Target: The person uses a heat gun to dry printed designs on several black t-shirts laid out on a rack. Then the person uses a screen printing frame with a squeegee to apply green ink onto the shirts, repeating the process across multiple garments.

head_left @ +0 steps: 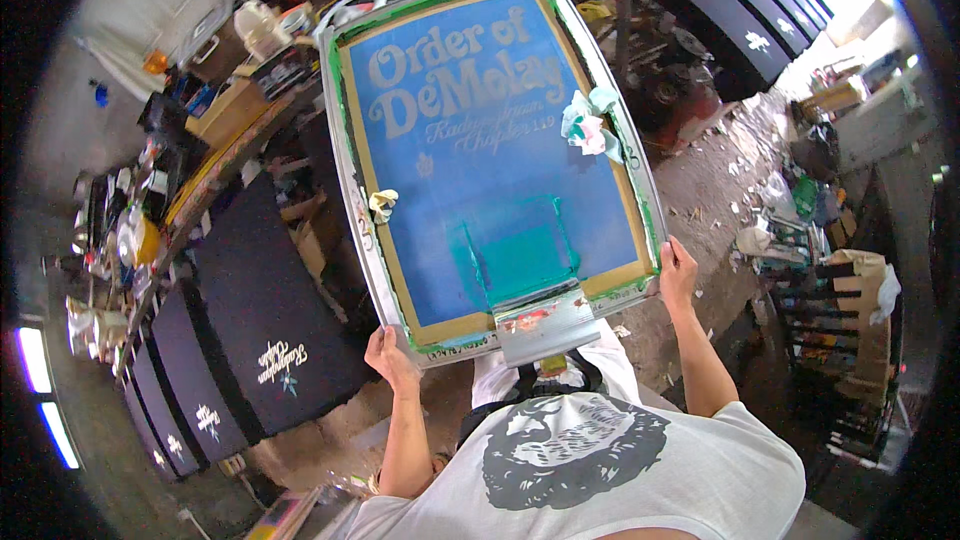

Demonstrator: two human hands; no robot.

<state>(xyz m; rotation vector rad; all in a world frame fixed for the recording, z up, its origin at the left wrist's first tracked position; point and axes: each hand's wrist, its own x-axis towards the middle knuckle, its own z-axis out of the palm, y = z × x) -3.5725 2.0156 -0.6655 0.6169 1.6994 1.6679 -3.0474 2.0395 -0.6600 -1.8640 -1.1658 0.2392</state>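
A large silkscreen printing frame (480,180) is tilted up in front of me, its blue mesh bordered with brown tape and green-smeared metal edges. Pale lettering shows through the upper mesh. My left hand (395,360) is closed around the near left corner, and my right hand (678,275) grips the near right edge. Across the near edge lies a wide metal squeegee (545,325), beside a teal ink patch (525,258) on the mesh. A crumpled ink-stained paper (590,125) sits on the right edge; a smaller yellowish crumpled scrap (382,204) is on the left.
Black printed fabric panels (270,340) line the left side, and more black panels (730,25) stand at the far right. A cluttered shelf (230,120) runs along the left. Litter is scattered over the floor (715,205); a slatted rack (830,330) stands on the right.
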